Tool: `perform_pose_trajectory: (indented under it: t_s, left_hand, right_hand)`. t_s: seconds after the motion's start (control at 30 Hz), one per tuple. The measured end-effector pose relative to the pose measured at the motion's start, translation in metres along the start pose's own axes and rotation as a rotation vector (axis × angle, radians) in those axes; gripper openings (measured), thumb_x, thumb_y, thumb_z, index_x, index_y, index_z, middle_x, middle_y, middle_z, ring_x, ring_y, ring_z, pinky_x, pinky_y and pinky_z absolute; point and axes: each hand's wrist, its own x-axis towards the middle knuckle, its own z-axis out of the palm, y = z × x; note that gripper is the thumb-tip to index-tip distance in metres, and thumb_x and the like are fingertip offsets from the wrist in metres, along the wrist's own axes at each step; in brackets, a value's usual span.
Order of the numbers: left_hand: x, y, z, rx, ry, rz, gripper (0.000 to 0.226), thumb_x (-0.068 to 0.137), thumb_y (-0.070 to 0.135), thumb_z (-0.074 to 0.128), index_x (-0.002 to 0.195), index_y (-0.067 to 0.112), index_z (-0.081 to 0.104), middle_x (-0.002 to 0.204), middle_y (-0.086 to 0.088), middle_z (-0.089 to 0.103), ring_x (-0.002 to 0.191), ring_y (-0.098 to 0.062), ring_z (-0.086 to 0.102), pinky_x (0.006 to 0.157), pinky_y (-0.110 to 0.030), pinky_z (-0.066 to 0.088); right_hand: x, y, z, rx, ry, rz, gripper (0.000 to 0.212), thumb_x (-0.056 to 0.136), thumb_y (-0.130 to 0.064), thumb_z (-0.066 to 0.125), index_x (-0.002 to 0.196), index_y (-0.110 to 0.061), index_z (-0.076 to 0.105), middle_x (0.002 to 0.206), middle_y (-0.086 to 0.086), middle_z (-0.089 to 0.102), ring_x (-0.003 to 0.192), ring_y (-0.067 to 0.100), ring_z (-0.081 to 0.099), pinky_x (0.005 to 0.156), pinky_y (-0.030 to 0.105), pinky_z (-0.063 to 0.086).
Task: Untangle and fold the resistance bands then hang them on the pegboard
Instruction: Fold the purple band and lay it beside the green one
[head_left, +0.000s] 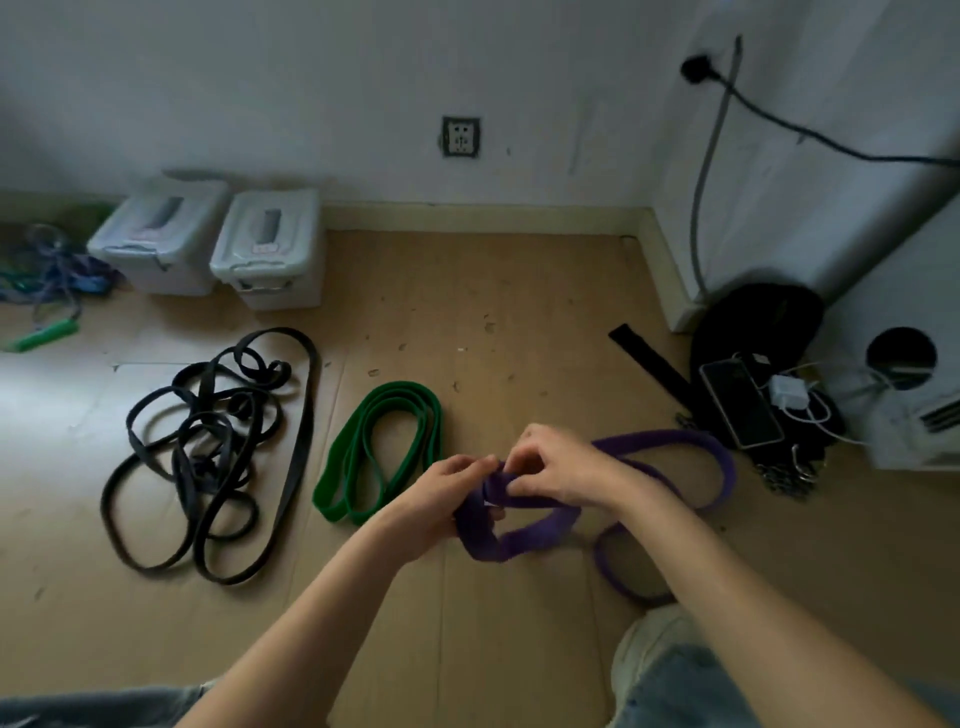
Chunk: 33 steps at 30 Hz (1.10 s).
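Both hands (498, 493) grip purple band (524, 535) above cardboard floor (467, 322).

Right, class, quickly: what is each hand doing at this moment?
Left hand: closed on the twisted end of the wide purple elastic resistance band.
Right hand: fingers pinching the same band at its knot.

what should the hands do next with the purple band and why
Probably pull the twisted loop apart to free the crossing. Both hands, left and right, pinch the purple band where it wraps over itself, and the rest trails in loose loops on the floor. The green band already lies folded; the black bands are tangled.
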Motion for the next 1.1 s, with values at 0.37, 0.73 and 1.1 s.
perform_pose_trajectory:
  t_s: [0.37,0.73,1.1]
  left_hand:
    - [-0.103,0.052,-0.027,0.476,-0.348,-0.152,0.025,0.09,0.032,0.056,0.104,0.011,0.061,0.084,0.001,0.065,0.07,-0.013,0.059,0.07,-0.026,0.05]
    - [-0.143,0.085,-0.024,1.242,-0.078,-0.08,0.089,0.076,0.055,0.064,0.146,0.027,0.018,0.148,-0.003,0.032,0.131,-0.02,0.038,0.109,-0.035,0.034]
    - [-0.161,0.111,0.048,0.271,0.233,1.006,0.034,0.074,0.012,0.074,0.101,0.018,0.055,0.086,0.002,0.067,0.075,-0.01,0.067,0.065,-0.022,0.054]
  right_hand:
    - [-0.101,-0.08,-0.055,0.415,0.178,-0.242,0.013,0.085,-0.014,0.065,0.078,-0.013,0.055,0.065,-0.002,0.053,0.057,0.008,0.048,0.057,0.021,0.042]
    - [-0.117,-0.107,-0.052,0.466,0.541,-0.229,0.034,0.076,-0.009,0.074,0.094,-0.021,0.049,0.077,0.005,0.062,0.048,0.01,0.057,0.044,0.024,0.046]
    - [-0.136,-0.149,-0.086,0.782,0.642,-0.435,0.015,0.082,-0.006,0.066,0.087,-0.006,0.052,0.072,0.008,0.061,0.046,0.013,0.054,0.041,0.025,0.045]
